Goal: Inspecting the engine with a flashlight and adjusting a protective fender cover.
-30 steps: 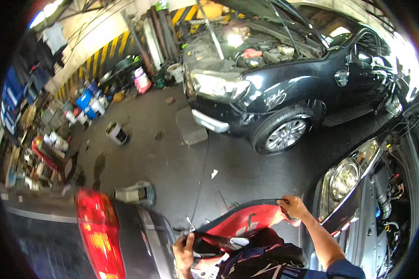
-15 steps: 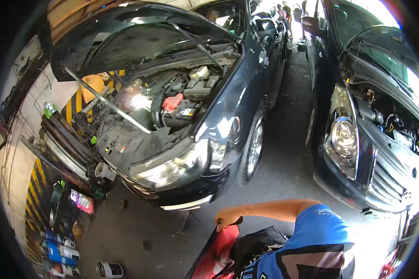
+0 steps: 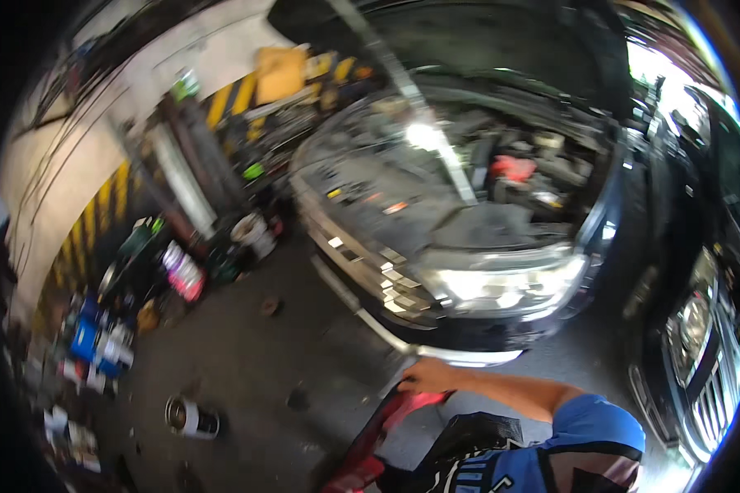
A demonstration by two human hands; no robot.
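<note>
A: so where's the red sheet point(image 3: 385, 417) being held?
B: in front of the dark truck point(image 3: 485, 226), upper end clamped in the right hand point(image 3: 427, 376); left hand's out of shot so its grip can't be told
A: any writing spotted?
B: white and blue lettering point(image 3: 478, 475) is seen on the shirt point(image 3: 598, 423)

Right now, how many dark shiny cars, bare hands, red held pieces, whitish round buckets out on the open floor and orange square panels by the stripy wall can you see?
Dark shiny cars: 2
Bare right hand: 1
Red sheet-like piece: 1
Whitish round bucket: 1
Orange square panel: 1
Total: 6
</note>
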